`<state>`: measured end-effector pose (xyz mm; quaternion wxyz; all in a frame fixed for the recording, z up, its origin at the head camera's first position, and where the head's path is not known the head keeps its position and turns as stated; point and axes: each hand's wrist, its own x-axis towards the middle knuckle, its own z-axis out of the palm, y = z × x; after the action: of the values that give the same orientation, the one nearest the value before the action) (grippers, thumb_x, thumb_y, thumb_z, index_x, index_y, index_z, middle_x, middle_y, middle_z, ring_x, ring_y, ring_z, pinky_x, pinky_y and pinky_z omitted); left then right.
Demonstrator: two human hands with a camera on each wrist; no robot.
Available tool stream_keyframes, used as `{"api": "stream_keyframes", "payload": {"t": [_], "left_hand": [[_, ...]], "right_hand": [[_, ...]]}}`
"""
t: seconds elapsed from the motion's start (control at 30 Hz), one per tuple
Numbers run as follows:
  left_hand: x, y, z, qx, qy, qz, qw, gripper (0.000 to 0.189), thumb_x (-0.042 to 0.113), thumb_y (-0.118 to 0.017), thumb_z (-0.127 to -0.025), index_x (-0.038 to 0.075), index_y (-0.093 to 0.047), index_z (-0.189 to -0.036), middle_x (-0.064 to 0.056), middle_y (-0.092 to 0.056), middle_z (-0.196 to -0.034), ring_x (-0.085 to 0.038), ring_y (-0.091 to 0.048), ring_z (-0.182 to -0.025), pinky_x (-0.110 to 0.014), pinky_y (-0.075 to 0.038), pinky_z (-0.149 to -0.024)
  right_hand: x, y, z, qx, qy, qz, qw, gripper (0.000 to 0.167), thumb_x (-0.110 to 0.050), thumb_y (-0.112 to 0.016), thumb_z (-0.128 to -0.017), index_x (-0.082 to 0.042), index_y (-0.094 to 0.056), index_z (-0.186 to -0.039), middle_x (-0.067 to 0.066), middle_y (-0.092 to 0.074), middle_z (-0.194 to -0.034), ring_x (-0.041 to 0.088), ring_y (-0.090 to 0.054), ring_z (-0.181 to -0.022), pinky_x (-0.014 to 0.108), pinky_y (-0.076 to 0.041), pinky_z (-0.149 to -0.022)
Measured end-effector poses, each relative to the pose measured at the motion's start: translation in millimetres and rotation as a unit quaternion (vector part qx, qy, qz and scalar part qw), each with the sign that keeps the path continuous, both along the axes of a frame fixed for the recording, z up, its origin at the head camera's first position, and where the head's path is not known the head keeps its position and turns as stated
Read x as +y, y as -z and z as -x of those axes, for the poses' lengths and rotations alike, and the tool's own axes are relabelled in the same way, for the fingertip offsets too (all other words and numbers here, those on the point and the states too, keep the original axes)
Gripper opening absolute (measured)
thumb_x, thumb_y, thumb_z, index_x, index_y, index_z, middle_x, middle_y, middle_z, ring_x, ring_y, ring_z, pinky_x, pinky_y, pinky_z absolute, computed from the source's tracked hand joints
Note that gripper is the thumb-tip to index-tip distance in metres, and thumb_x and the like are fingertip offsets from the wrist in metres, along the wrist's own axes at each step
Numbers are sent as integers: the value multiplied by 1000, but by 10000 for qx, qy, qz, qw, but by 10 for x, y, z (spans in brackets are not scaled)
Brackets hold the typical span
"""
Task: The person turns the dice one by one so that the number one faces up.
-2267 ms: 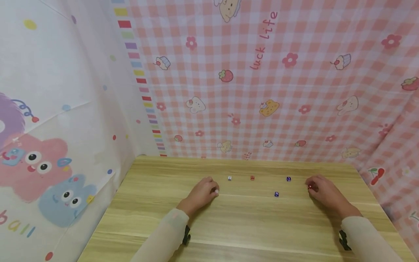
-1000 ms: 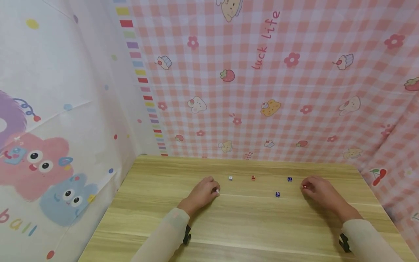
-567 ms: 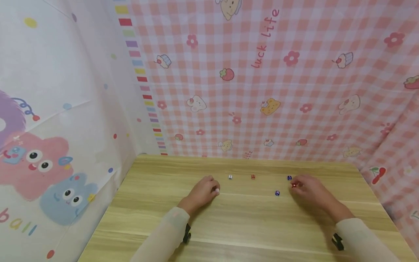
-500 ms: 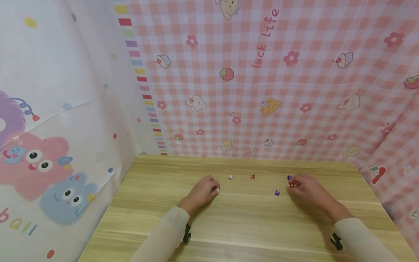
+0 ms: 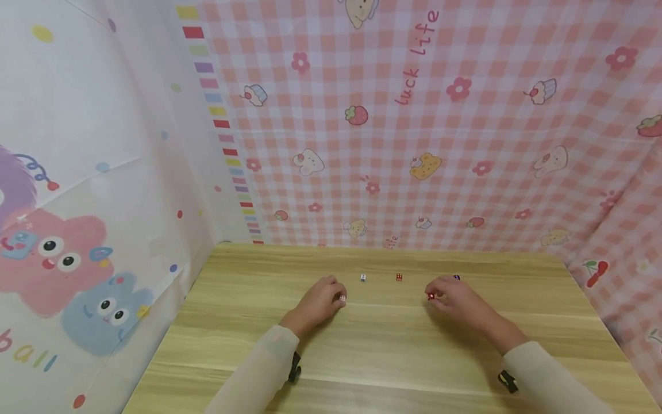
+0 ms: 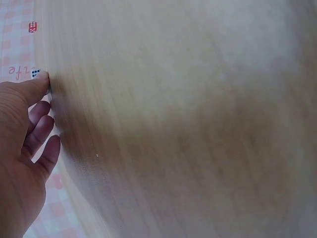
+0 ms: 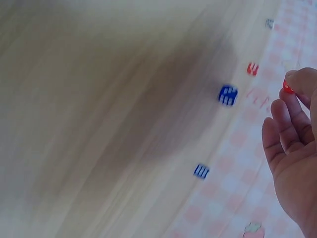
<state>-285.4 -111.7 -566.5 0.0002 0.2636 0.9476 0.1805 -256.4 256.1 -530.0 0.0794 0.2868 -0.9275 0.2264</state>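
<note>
In the head view my left hand [image 5: 318,302] pinches a white die [image 5: 342,298] between thumb and fingertips, low over the wooden table [image 5: 362,351]. Its thumb mostly hides that die in the left wrist view. My right hand [image 5: 460,299] holds a red die [image 5: 431,296] by thumb and forefinger, the other fingers loosely bent. The right wrist view shows this red die [image 7: 288,88] raised above the tabletop. Close to that hand lie two blue dice; the nearer one [image 7: 228,95] is covered by the hand in the head view, the farther one [image 5: 457,278] peeks out behind it.
Between the hands, farther back, a white die [image 5: 363,278] and another red die [image 5: 399,277] rest in a row with the farther blue die. A pink checked cloth [image 5: 393,144] hangs behind the table's back edge, and a white printed cloth [image 5: 119,190] hangs at the left.
My right hand has moved left with its red die, past the farther blue die and over the nearer one, which it now hides in the head view. The left hand has stayed put.
</note>
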Motion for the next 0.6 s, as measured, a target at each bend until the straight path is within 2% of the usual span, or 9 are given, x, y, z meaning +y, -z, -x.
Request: {"api": "stream_keyframes", "payload": {"t": [0.33,0.6], "left_hand": [[-1,-13,7,84,55,-23,9999,7,24,-74,-97,18,-71,-98,5,-58,-97,-13,-53,-92,-31,-51,-87],[-4,-14,-9,22,59,13,10000,8,25,-73,-98,18,-71,-99,5,-58,-98,-12,-52,-93,-31,-51,-88]], "right_hand": [[-334,46,-52,-118,-253,-142,9995,11,-8,-78,-91,-10,-73,-101,-3,-68,-100,15,-63,-95,37,-57,-84],[-542,124,-81,-358,-373,-348,9981,9,-12,-78,-92,-13,-72,-99,-4,-66,-98,11,-61,-92,36,-57,-84]]}}
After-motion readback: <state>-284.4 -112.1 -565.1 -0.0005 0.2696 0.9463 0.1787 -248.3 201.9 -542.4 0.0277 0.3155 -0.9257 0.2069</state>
